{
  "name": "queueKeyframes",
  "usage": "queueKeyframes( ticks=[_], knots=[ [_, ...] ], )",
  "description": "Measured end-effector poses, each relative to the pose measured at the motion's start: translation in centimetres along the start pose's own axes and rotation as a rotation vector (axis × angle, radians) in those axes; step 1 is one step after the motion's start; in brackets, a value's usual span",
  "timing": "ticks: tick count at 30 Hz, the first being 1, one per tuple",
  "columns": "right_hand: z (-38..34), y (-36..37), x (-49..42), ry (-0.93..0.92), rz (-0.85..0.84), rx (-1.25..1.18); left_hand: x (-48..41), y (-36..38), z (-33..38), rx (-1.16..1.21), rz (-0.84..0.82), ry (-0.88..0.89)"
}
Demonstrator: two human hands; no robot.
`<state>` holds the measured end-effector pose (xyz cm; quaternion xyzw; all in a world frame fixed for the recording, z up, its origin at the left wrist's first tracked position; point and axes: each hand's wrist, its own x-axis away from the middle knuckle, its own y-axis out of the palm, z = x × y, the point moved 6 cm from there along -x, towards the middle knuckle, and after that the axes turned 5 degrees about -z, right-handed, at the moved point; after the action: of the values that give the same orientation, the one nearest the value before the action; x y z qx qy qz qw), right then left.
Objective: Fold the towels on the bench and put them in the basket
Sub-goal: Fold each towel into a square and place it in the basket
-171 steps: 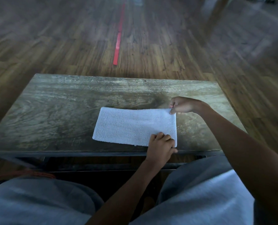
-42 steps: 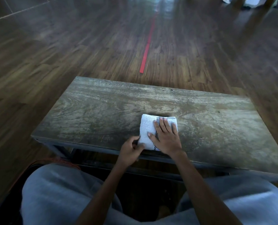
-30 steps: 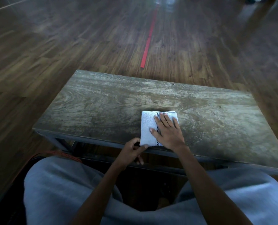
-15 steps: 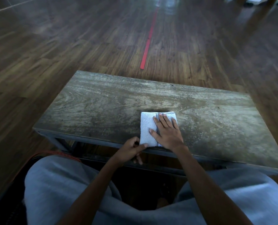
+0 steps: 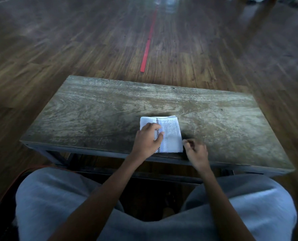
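Observation:
A small white towel [image 5: 171,131], folded into a thick rectangle with a dark checked stripe, lies near the front edge of the worn wooden bench [image 5: 96,108]. My left hand [image 5: 147,139] lies over the towel's left half, fingers curled onto it and thumb on top by the stripe. Just off the towel's near right corner, my right hand [image 5: 195,151] hovers with loosely curled fingers that hold nothing. No basket is in view.
The bench stands on a dark wood floor with a red tape line [image 5: 147,44] running away from it. My grey-clad knees [image 5: 45,202] sit under the near edge. A thin orange curved edge [image 5: 25,171] shows by my left knee.
My right hand has lifted off the towel and moved to its right side. My left hand has come up from the near left corner onto the towel's left half.

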<state>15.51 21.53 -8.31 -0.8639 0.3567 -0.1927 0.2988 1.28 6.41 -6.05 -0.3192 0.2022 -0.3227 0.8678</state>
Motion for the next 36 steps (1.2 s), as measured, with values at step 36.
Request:
queueKeyframes(
  ticks=[36],
  knots=[
    [-0.5, 0.3, -1.9, -0.101, -0.143, 0.132, -2.4, 5.1, -0.9, -0.550, -0.313, -0.065]
  ],
)
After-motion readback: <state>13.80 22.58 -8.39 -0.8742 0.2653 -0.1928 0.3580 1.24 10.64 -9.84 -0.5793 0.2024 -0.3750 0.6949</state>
